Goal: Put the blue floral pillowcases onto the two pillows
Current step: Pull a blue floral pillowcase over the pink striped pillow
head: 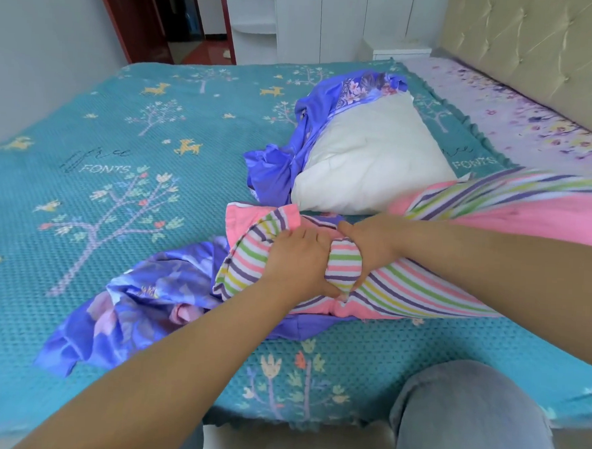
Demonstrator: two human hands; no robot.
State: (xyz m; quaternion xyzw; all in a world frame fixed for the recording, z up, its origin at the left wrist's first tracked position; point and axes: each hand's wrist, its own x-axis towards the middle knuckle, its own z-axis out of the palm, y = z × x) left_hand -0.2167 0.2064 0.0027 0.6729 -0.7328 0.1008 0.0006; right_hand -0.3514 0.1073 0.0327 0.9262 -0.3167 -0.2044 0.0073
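Both hands — left hand (pixel 296 258), right hand (pixel 365 248) — grip the striped pillow (pixel 404 285); feed its squeezed corner into the pillowcase (pixel 135 312), lower left.

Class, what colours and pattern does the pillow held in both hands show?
The striped pillow has pink, white, green, yellow and purple stripes with plain pink edging, seen in the head view.
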